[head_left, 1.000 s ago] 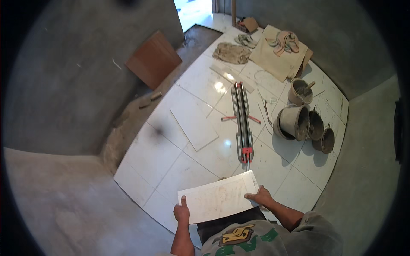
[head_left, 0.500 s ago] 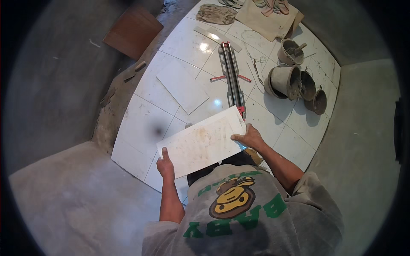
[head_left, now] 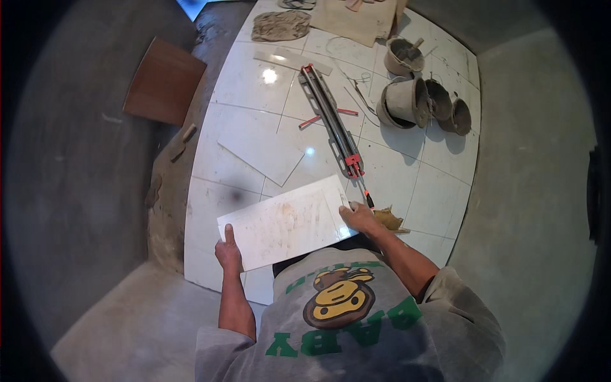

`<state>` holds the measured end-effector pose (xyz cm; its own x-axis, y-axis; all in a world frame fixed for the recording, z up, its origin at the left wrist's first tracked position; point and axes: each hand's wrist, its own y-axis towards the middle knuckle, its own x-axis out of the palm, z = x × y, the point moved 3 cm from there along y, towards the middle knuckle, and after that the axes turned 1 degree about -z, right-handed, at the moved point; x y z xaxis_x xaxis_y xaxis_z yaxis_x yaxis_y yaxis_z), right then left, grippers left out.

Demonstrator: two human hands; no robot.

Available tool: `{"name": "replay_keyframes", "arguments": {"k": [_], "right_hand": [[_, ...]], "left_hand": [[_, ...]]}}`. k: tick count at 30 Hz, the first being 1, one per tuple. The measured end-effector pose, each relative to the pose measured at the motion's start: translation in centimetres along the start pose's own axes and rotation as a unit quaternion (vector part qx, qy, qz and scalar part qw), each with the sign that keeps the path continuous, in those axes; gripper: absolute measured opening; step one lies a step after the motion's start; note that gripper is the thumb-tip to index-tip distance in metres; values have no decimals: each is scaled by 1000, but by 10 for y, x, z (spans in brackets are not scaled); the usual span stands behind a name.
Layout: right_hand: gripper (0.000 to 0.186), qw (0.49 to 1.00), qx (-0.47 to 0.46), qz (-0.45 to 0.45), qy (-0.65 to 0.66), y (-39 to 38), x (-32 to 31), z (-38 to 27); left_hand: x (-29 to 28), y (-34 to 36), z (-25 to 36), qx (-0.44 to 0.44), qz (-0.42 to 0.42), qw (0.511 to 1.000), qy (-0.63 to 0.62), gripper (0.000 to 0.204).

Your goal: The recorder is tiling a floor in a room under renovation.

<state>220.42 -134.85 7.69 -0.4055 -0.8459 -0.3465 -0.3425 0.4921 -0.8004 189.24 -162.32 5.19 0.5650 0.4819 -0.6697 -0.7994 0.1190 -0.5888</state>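
A white rectangular tile (head_left: 286, 219) with brownish smears on its face is held up in front of my body, tilted so its right end is higher. My left hand (head_left: 228, 250) grips its left end, thumb on top of the face. At the other end my right hand (head_left: 358, 216) is closed on the right edge, its thumb also on the face and its fingers partly hidden behind. Just beyond the tile lies a manual tile cutter (head_left: 331, 118) with two rails, red fittings and a black-ended handle (head_left: 369, 200).
A loose white tile (head_left: 261, 149) lies left of the cutter, and a narrow strip (head_left: 293, 62) beyond it. Mortar-stained buckets (head_left: 407, 102) stand at the right. A brown board (head_left: 163, 81) leans at the left wall. A crumpled sack (head_left: 280, 26) and cardboard (head_left: 350, 19) lie far off.
My view has shifted, so the floor and cutter appear farther left. The tile has moved slightly left and nearer in the picture, still in both hands. The cutter's handle now shows past its edge.
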Motion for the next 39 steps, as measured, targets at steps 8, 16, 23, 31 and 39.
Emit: {"name": "replay_keyframes", "arguments": {"k": [8, 16, 23, 31, 39], "right_hand": [[68, 996, 49, 64, -31, -1, 8, 31], [48, 998, 43, 46, -21, 24, -41, 36], [35, 996, 5, 64, 65, 62, -101, 25], [26, 986, -102, 134, 1, 116, -141, 25], [31, 996, -14, 59, 58, 110, -143, 4]], "left_hand": [[15, 13, 42, 30, -26, 988, 148, 92], [51, 19, 75, 47, -25, 986, 157, 94], [80, 4, 110, 0, -13, 998, 58, 94], [103, -4, 140, -29, 13, 999, 0, 94], [107, 31, 109, -34, 25, 999, 1, 95]]}}
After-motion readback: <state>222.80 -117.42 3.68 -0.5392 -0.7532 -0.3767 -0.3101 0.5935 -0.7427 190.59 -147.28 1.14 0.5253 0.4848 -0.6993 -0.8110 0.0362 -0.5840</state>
